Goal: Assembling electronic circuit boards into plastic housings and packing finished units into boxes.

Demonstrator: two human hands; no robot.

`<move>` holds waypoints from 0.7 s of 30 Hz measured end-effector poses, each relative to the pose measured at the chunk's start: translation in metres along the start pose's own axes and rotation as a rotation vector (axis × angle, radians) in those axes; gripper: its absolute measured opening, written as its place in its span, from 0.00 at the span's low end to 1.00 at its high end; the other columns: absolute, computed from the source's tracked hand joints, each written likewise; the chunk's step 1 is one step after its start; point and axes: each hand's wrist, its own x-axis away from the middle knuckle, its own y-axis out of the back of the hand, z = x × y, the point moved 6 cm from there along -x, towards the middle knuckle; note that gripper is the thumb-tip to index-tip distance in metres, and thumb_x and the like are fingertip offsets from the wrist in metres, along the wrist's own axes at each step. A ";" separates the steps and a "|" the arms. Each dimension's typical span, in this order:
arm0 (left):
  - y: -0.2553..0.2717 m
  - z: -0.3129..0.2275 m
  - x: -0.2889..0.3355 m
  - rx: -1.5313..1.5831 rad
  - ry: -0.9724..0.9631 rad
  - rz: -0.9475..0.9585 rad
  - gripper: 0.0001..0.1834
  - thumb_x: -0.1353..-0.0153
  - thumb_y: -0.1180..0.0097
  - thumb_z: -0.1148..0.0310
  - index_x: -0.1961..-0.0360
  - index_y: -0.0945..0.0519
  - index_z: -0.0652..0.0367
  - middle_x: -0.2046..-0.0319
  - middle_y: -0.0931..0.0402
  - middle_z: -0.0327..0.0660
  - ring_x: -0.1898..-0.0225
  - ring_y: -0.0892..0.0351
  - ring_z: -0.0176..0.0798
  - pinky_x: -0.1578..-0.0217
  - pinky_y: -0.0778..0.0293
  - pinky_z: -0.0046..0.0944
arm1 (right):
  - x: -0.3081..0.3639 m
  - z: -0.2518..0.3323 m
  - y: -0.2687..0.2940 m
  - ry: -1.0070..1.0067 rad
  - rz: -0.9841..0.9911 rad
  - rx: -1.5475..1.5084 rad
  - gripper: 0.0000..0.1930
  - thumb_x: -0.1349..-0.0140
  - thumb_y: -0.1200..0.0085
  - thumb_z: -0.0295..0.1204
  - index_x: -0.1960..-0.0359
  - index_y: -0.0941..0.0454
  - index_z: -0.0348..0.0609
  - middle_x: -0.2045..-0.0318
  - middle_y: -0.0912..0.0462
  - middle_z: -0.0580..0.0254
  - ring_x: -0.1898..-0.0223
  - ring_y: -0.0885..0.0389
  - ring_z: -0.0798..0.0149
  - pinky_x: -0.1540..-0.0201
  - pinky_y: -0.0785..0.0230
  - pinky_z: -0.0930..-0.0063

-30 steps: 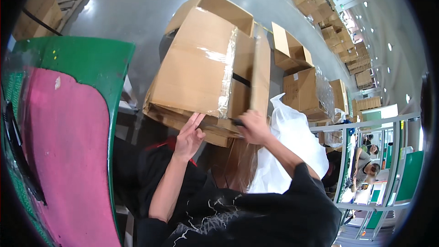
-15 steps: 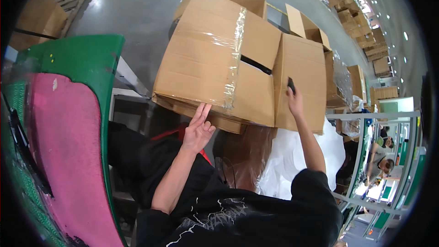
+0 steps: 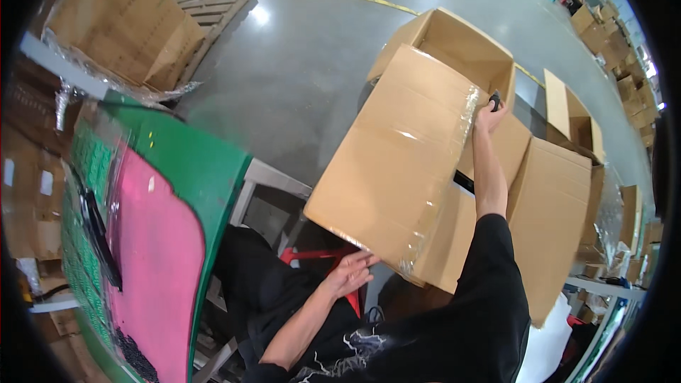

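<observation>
A large cardboard box (image 3: 383, 163) lies in front of me, its left top flap raised a little, with a strip of crinkled clear tape along the flap's right edge. My right hand (image 3: 489, 118) reaches over to the far end of that tape, closed around a small black box cutter (image 3: 494, 101) with its tip pointing away. At the near edge of the flap is my left hand (image 3: 351, 274), palm up, its outstretched fingertips touching the cardboard edge from below. Through a gap between the flaps, something black (image 3: 464, 182) shows inside the box.
To my left stands a green table (image 3: 184, 149) with a pink mat (image 3: 159, 241) and a black strap-like thing (image 3: 99, 237). An open carton (image 3: 464, 46) sits just beyond the box. A wooden pallet (image 3: 220, 14) with cardboard is far left. A red stool (image 3: 312, 255) shows below.
My right hand has moved from the right flap to the far end of the tape with the box cutter. The left flap is lifted. The whole view has shifted, showing more on the left.
</observation>
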 end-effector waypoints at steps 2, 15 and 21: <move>-0.010 -0.009 0.004 -0.065 0.034 0.027 0.33 0.39 0.44 0.68 0.34 0.41 0.64 0.36 0.38 0.50 0.84 0.37 0.23 0.60 0.28 0.32 | 0.016 0.014 -0.021 0.045 0.068 0.206 0.18 0.36 0.50 0.37 0.47 0.31 0.45 0.53 0.24 0.52 0.50 0.27 0.53 0.47 0.38 0.56; -0.025 -0.011 -0.014 -0.146 0.040 0.074 0.37 0.46 0.36 0.64 0.37 0.35 0.67 0.41 0.31 0.50 0.86 0.39 0.23 0.52 0.29 0.32 | -0.001 0.016 -0.026 0.226 0.156 0.522 0.15 0.34 0.55 0.44 0.47 0.26 0.68 0.54 0.19 0.73 0.54 0.23 0.62 0.52 0.39 0.55; -0.007 -0.025 -0.005 -0.341 -0.030 -0.075 0.25 0.42 0.42 0.74 0.43 0.29 0.69 0.51 0.22 0.46 0.85 0.34 0.23 0.63 0.25 0.29 | 0.001 0.027 -0.031 0.118 0.446 0.183 0.17 0.34 0.55 0.36 0.46 0.24 0.52 0.53 0.19 0.54 0.50 0.21 0.55 0.49 0.32 0.65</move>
